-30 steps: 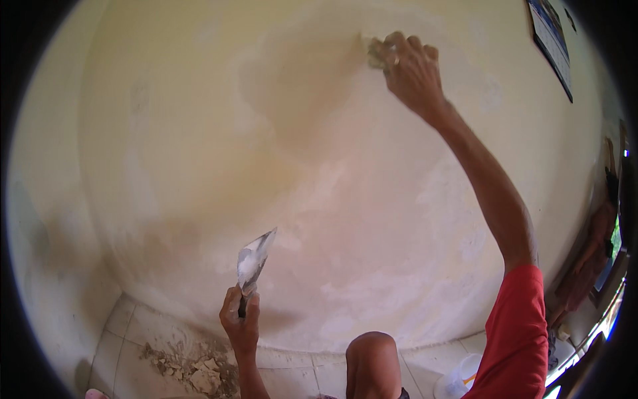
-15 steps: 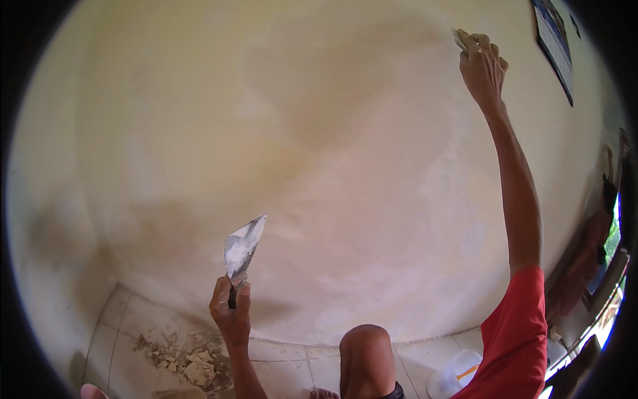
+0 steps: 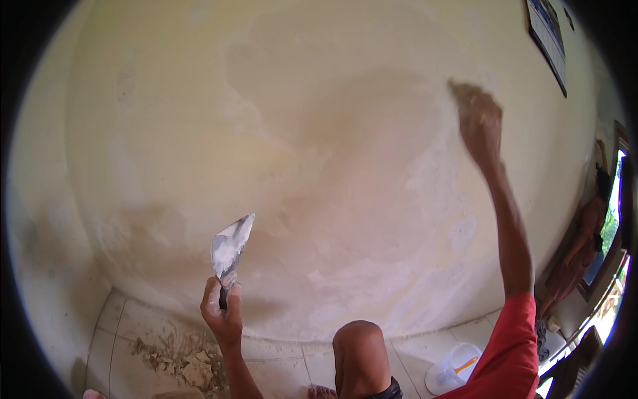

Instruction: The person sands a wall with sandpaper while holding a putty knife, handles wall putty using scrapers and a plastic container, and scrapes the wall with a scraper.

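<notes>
My left hand [image 3: 223,309] grips the dark handle of a metal putty knife [image 3: 231,246], its blade upright and smeared with white paste. Higher up on the right, my blurred right hand [image 3: 480,120] is closed on a small pale object [image 3: 454,86], too smeared by motion to name, at the wall [image 3: 319,186]. The wall is cream with large pinkish-grey patches and whitish smears.
Crumbled plaster debris [image 3: 193,366] lies on the tiled floor [image 3: 272,372]. A clear bucket [image 3: 452,369] with an orange handle sits lower right, past my bent knee [image 3: 359,356]. A framed calendar [image 3: 546,46] hangs upper right. Another person [image 3: 581,233] stands by a bright window [image 3: 611,213].
My right hand moved right along the upper wall, then dropped lower with the small object in it. My left hand with the putty knife drifted slightly left in the picture.
</notes>
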Available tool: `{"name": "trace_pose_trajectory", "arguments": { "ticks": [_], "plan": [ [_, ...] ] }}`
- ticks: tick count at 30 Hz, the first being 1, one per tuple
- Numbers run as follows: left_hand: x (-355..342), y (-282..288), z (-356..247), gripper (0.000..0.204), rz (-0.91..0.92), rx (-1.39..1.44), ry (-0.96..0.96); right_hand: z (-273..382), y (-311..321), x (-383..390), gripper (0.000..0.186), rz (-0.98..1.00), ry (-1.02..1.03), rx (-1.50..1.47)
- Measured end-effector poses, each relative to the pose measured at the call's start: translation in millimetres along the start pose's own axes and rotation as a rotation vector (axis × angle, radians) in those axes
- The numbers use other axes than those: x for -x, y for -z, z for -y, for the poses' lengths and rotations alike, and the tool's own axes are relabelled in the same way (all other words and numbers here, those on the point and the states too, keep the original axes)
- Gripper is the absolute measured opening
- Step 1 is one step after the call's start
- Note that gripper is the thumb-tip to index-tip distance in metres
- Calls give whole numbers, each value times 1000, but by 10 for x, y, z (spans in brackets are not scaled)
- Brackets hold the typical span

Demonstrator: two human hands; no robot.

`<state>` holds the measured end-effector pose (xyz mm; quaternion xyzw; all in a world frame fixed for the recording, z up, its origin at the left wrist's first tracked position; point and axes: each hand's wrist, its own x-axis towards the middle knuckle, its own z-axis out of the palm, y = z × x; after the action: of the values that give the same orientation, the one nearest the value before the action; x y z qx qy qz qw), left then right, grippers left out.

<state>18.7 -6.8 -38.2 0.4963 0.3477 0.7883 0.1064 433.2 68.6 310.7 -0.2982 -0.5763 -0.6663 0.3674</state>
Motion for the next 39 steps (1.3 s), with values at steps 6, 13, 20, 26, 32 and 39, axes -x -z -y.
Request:
{"name": "trace_pose_trajectory", "arguments": {
  "ticks": [6, 13, 20, 26, 32, 39],
  "plan": [
    [-6, -11, -119, 16, 43, -65, 32, -636, -381, -553, 43, 88, -289, 133],
    [-4, 78, -177, 28, 62, 19, 57, 302, 96, 351, 45, 206, 82, 61],
    [61, 26, -322, 23, 16, 67, 27, 1022, 821, 271, 21, 790, -642, -910],
    [2, -83, -562, 29, 98, 315, 286, 1704, 654, 159, 24, 521, -1045, -2175],
    [-16, 164, -548, 34, 210, 355, 398, 2284, 476, 61, 24, 766, -965, -2399],
    [39, 416, -641, 28, 383, 296, 341, 2552, 410, -3, 28, 943, -758, -2269]
  ]
}}
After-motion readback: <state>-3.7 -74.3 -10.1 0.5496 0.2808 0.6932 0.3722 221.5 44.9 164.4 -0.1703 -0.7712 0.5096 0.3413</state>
